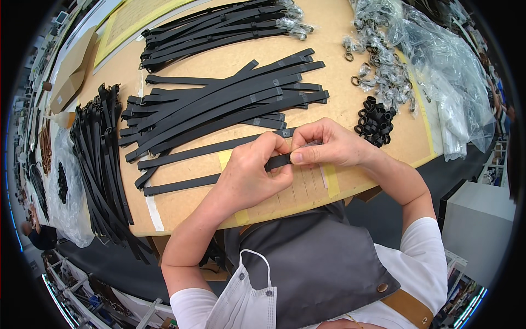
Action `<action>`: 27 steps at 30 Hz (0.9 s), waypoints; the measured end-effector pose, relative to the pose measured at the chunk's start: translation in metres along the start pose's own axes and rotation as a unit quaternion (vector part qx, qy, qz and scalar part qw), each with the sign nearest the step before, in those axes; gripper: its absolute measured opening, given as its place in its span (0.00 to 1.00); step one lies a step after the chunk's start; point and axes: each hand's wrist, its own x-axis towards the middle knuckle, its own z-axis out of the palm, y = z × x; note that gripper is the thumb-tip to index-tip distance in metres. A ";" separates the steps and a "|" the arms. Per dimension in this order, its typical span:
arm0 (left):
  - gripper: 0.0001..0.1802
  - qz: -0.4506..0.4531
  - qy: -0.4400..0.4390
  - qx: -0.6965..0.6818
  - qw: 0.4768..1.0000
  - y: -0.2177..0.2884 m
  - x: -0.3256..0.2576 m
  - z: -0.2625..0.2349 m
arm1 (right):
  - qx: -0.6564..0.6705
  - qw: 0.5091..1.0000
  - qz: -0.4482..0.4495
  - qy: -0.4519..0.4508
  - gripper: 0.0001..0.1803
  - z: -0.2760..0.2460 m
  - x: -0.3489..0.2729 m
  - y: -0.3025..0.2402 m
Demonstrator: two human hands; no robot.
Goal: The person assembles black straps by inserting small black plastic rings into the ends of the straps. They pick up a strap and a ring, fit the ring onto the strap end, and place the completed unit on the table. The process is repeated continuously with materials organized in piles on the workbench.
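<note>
A black strap [278, 162] is held near the table's front edge, its short end between my two hands. My left hand [249, 172] is closed around it, thumb and forefinger pinching from the left. From the right, my right hand [329, 143] pinches the strap's end with thumb and forefinger. Its long part seems to run left beneath my left hand along the table. Just beyond my hands lies another single strap [205, 149], and past it a loose pile of black straps [219, 104]. Whether a small loop sits on the held end is hidden by my fingers.
Small black loops [375, 122] are heaped right of my hands. Beyond them lie bagged metal clasps [378, 60] and clear plastic bags [449, 71]. More straps [101, 164] hang over the left edge; a bundle with wrapped hardware [213, 33] lies at the back.
</note>
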 end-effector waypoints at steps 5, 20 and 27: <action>0.13 0.028 0.022 -0.003 0.999 -0.003 0.000 0.003 | -0.014 1.000 -0.011 0.001 0.16 0.000 0.000 0.002; 0.20 0.010 -0.032 -0.049 0.998 0.004 -0.002 -0.003 | -0.009 0.999 -0.045 0.006 0.08 0.007 0.001 0.009; 0.22 0.017 -0.033 -0.103 0.994 0.000 -0.004 0.001 | -0.014 0.996 -0.075 0.044 0.06 0.016 0.005 0.022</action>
